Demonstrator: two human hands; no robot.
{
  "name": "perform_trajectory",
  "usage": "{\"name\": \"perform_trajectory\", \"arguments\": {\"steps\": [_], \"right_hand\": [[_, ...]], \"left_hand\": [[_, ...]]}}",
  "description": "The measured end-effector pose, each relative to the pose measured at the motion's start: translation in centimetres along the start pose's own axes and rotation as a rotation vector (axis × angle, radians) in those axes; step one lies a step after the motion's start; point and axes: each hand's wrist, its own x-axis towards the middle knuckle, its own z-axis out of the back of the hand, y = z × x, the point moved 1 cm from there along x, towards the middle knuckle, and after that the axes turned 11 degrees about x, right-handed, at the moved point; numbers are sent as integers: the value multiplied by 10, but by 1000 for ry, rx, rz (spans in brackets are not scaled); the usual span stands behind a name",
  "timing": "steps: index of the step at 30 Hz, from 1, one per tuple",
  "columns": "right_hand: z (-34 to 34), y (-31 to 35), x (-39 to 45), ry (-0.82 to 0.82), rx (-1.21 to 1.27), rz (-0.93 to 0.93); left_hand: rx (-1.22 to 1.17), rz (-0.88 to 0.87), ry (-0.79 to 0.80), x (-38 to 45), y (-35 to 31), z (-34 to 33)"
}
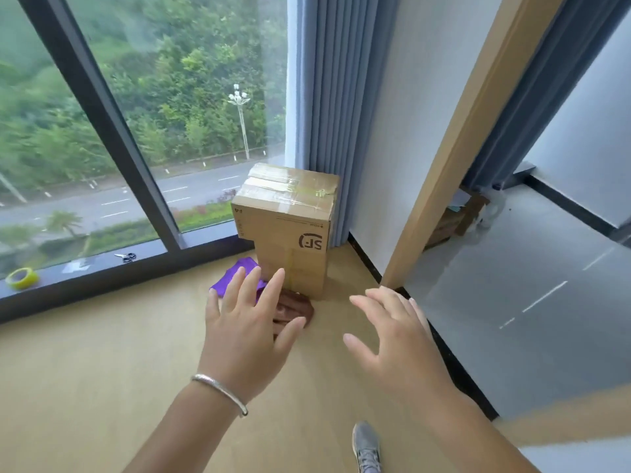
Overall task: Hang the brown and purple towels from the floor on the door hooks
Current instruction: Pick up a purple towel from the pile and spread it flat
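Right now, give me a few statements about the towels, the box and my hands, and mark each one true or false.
1. Both hands are open and hold nothing. True: the left hand and right hand have spread fingers.
2. The purple towel hangs on a door hook. False: it lies on the floor beside the cardboard box.
3. The brown towel lies on the floor at the foot of the box. True.
4. The scissors lie on top of the box. False: they lie on the window sill.
5. The roll of yellow tape sits on the window sill. True.
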Motion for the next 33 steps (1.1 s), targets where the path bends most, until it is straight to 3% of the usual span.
{"name": "perform_trajectory", "arguments": {"steps": [8, 17, 27, 33], "right_hand": [[4, -52, 122, 249, 34, 273], [-48, -49, 220, 434, 61, 392], [-159, -26, 330, 568, -94, 381], [-256, -35, 390, 634, -145, 329]], "left_hand": [[94, 370, 40, 51, -20, -7], [102, 675, 121, 77, 15, -37], [14, 699, 225, 171, 126, -110], [-74, 642, 285, 243, 195, -195]]}}
